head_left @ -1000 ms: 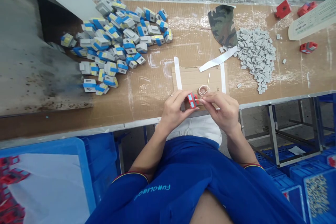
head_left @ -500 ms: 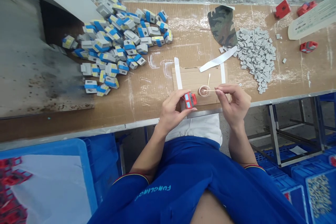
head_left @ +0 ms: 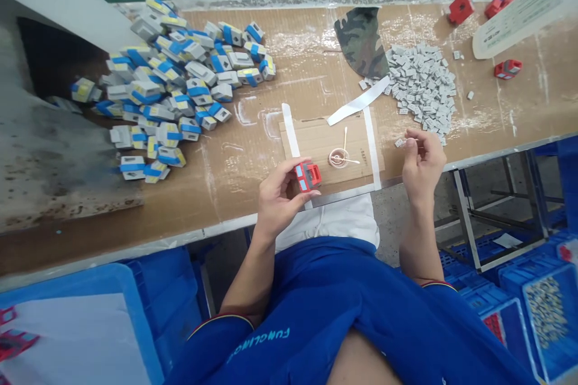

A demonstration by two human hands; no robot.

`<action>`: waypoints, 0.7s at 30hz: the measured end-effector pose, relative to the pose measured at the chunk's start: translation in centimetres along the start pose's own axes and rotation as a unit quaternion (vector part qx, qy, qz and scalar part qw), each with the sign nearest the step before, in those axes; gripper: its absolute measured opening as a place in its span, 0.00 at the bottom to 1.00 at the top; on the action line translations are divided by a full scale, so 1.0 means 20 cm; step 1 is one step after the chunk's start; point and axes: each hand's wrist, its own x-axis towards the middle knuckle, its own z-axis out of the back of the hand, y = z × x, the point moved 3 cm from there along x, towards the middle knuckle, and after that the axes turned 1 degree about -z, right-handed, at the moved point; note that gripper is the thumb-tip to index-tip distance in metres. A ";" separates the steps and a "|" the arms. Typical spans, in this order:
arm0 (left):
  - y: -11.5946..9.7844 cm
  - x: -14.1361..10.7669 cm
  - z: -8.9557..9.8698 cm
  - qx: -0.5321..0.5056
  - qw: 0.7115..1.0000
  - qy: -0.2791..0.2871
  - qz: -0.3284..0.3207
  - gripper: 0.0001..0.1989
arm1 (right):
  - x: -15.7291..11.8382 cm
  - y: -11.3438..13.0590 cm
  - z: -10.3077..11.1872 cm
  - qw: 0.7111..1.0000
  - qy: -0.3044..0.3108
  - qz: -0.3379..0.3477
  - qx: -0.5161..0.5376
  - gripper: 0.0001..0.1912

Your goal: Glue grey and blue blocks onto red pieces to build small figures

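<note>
Left hand pinches red toy vehicle above near-left corner of cardboard pad; right hand half-curled beside grey piece, grip unclear; knocking the jutting swab could tip the cup.

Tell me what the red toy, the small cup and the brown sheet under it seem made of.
Red toy: probably hard plastic, smooth, by its crisp edges. Small cup: perhaps plastic, by its thin pale rim; finish unclear. Brown sheet: likely matt cardboard, by its dull tan face.
</note>
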 end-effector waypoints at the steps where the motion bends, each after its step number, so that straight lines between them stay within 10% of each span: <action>1: 0.00 0.00 0.00 -0.010 1.000 -0.002 0.001 0.31 | 0.01 -0.05 0.03 1.000 0.008 -0.015 -0.023 0.14; 21: -0.02 -0.01 0.01 -0.131 0.991 0.035 -0.019 0.35 | 0.01 -0.14 0.00 0.975 0.116 0.053 -0.180 0.11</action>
